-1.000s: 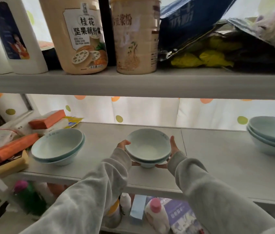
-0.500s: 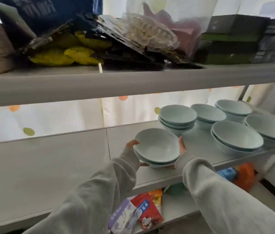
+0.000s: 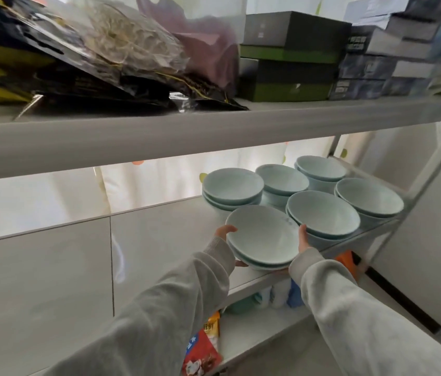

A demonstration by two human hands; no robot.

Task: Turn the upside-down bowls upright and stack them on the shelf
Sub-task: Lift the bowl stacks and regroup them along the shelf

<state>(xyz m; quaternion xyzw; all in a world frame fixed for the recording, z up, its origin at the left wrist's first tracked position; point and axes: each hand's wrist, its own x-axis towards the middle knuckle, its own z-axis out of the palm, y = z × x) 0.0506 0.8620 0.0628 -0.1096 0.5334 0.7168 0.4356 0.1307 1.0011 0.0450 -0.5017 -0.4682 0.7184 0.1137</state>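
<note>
Placement appears to be the step in hand: one stack of upright bowls is held at the right end of the middle shelf (image 3: 159, 240), beside stacks already set down.

Left hand (image 3: 224, 231) grips the left side of the held stack (image 3: 261, 237). Its thumb hooks over the rim and its fingers (image 3: 241, 264) curl underneath. The held stack, at least two pale green bowls, is tilted toward the near side over the near edge of the shelf. Whether its foot touches the board cannot be told. Right hand (image 3: 304, 238) grips the opposite side with the thumb flat against the rim; its fingers are mostly hidden below.

Just right of that thumb stands the near stack (image 3: 322, 213), close enough that contact cannot be ruled out. The far-left stack (image 3: 233, 185) stands just beyond the held stack.

Recommended procedure:
1. Level the held stack before lowering.
2. Set the foot flat on bare shelf, left of the near stack and back from the near edge.
3. Leave room on the right so that the right hand can be withdrawn without knocking the near stack.
4. Free the fingers from beneath one side at a time.

Glazed bowls probably slide and chip, so do not push rim against rim.
</note>
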